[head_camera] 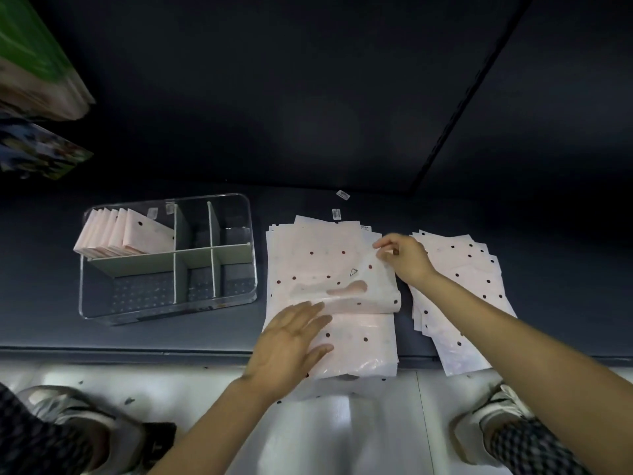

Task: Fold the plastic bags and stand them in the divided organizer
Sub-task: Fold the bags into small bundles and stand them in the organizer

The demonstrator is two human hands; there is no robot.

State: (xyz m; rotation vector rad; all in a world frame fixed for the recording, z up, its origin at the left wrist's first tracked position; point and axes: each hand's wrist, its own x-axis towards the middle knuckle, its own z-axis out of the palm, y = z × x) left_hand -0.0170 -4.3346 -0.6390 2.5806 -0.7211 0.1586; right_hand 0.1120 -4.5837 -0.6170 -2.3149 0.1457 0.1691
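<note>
— What's the surface?
— A dark shelf point(205, 337), with a clear divided organizer point(168, 258) on its left; folded bags point(123, 234) stand in its back-left compartment.
— And the bag being worked?
— A dotted pink plastic bag point(329, 269) lies atop the middle stack point(359, 351), its near edge folded up. The left hand point(291, 347) presses flat, fingers spread, at that fold — the right hand point(404, 255) pinches the bag's far right corner. Another stack point(459, 296) lies beside it.
</note>
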